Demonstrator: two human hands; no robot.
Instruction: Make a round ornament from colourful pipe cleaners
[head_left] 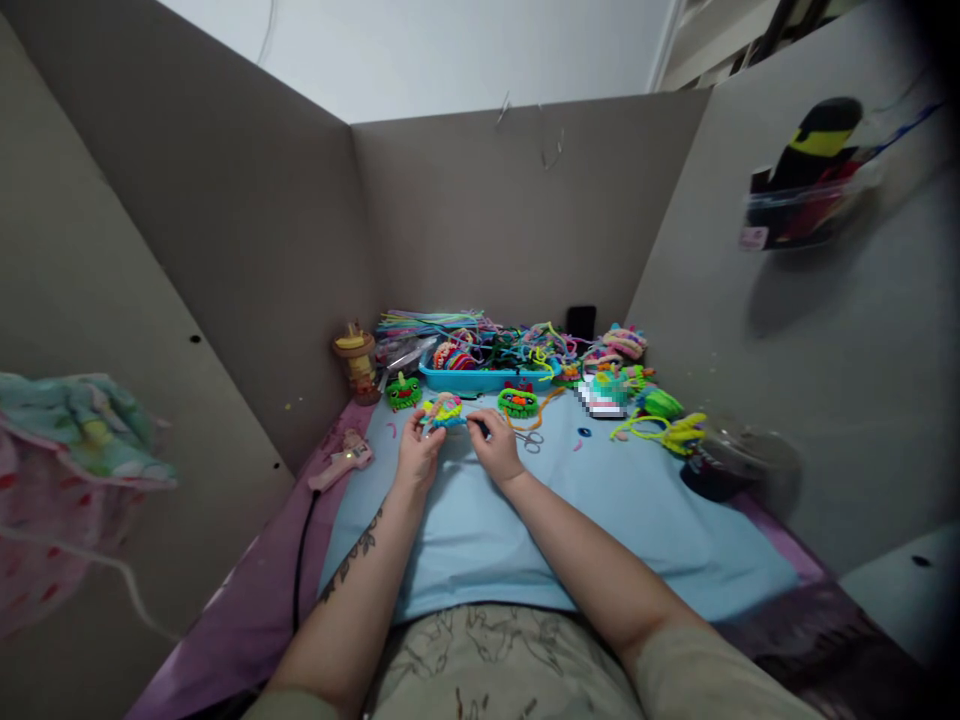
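My left hand (420, 447) grips a small fuzzy figure of coiled pipe cleaners (444, 407) in yellow, pink and blue, just above the blue cloth. A blue pipe cleaner (454, 422) runs from its lower edge toward my right hand (495, 447), whose thumb and fingers are pinched together at that end. The exact tip in the pinch is too small to see. Right beside that hand lie small scissors (532, 440) and an orange strand (551, 400). Behind the hands sit a green fuzzy face (405, 393) on the left and another green face with a red bow (517, 402).
A blue tray (487, 380) heaped with pipe cleaners stands at the back. A pink glue gun (343, 462) with a black cord lies left. At right are yellow-green pipe cleaners (684, 434) and a dark round container (712, 475). Grey panels (525, 220) enclose the table.
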